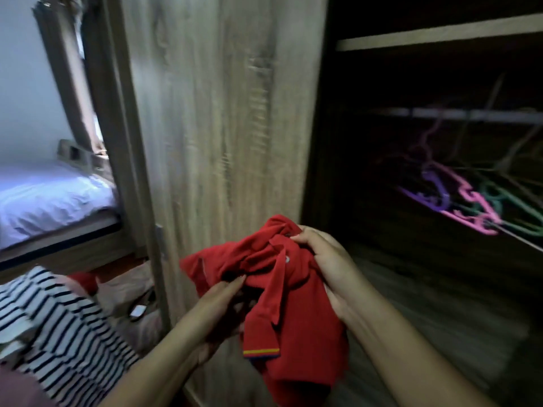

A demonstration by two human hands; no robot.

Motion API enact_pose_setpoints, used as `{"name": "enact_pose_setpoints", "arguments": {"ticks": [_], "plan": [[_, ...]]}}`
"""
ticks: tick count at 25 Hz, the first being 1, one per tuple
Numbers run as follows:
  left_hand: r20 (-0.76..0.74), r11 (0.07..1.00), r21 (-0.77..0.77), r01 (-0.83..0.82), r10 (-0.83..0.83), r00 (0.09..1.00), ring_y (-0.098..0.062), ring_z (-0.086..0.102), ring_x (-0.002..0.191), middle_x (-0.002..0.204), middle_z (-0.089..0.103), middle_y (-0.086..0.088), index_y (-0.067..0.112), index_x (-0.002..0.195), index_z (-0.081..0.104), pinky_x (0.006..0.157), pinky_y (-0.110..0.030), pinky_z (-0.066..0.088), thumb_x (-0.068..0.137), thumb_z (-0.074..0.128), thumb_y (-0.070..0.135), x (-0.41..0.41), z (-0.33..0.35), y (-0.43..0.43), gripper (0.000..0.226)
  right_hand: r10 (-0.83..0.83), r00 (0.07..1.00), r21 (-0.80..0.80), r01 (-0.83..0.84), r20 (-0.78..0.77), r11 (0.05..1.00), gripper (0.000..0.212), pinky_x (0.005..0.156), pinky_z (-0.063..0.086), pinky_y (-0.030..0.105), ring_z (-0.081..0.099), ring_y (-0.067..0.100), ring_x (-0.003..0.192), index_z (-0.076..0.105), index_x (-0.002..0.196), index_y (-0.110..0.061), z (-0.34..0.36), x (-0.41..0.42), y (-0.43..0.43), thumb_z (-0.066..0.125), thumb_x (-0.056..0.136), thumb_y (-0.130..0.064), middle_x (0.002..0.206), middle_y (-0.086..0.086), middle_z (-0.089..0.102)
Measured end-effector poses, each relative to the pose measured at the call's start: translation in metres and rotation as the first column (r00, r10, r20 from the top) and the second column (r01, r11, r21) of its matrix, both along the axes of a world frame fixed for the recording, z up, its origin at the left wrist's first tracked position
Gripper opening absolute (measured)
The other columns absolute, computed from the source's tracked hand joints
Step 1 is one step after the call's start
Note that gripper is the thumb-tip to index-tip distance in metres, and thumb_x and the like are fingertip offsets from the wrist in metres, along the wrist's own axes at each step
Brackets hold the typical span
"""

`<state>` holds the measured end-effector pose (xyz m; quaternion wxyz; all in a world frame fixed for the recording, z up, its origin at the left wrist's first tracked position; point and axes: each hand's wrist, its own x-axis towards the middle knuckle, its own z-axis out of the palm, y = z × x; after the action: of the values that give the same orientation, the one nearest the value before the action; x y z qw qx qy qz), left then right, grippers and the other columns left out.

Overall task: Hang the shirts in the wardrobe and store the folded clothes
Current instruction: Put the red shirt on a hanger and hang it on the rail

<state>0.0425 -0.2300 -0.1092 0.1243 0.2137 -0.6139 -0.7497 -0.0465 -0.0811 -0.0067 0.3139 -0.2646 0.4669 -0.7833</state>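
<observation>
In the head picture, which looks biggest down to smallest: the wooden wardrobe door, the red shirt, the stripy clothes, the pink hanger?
1. wooden wardrobe door
2. red shirt and stripy clothes: about alike, both near the camera, so not ranked
3. pink hanger: smallest, though it sits farther back

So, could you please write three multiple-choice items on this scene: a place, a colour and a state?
1. Where are the plastic hangers? A. On a table. B. Inside the wardrobe. C. On a chair.
2. What colour is the shirt? A. Blue. B. White. C. Red.
3. Who holds the shirt? A. Left hand and right hand together. B. One hand. C. Nobody.
Answers: 1 B, they show in its dark open compartment; 2 C, the cloth is plainly red; 3 A, both hands' fingers curl into it.
</observation>
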Motion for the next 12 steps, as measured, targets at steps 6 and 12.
{"name": "enact_pose_setpoints", "arguments": {"ticks": [6,12], "plan": [[-0.097,0.949,0.212,0.235,-0.219,0.971,0.000,0.064,0.045,0.094,0.062,-0.008,0.013,0.119,0.048,0.041,-0.013,0.049,0.077,0.061,0.036,-0.036,0.022,0.106,0.049,-0.337,0.941,-0.012,0.337,0.006,0.941,0.035,0.062,0.053,0.017,0.067,0.008,0.061,0.074,0.070,-0.013,-0.006,-0.020,0.106,0.047,0.082,0.003,0.069,0.001,0.074],[-0.165,0.875,-0.246,0.417,-0.462,0.871,-0.013,0.068,0.088,0.106,0.070,-0.012,0.006,0.112,0.061,0.080,-0.024,0.056,0.076,0.069,-0.004,-0.072,0.063,0.110,0.038,-0.524,0.814,0.042,0.550,-0.252,0.834,0.023,0.059,0.047,0.010,0.062,0.003,0.068,0.064,0.095,-0.012,-0.022,-0.030,0.172,0.058,0.072,-0.010,0.078,-0.005,0.071]]}}
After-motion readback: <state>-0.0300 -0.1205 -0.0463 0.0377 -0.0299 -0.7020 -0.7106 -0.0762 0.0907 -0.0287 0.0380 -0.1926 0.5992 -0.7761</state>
